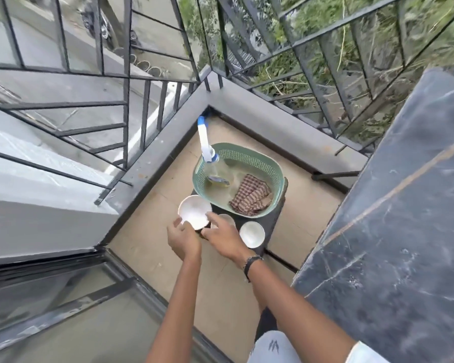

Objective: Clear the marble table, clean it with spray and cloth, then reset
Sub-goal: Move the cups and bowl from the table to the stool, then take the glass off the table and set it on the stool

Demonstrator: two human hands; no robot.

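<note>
Clearing looks done: marble tabletop (404, 205) bare; left grip (182, 238) pinches bowl (194, 212), right grip (222, 233) loose over cup (227, 219). Spray bottle (215, 169), cloth (250, 196) beyond, unused.

One head-worn wide-angle view is looking steeply down from standing height into a balcony corner, hands (205, 237) near centre, the tabletop (393, 231) edging the right side.

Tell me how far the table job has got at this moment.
Clearing looks nearly done: the visible marble table shows no dishes, and one white bowl already sits on the dark stool. In hand: the left hand and right hand handle another white bowl and cup. Left: spray bottle and checked cloth lie unused in the green basket.
</note>
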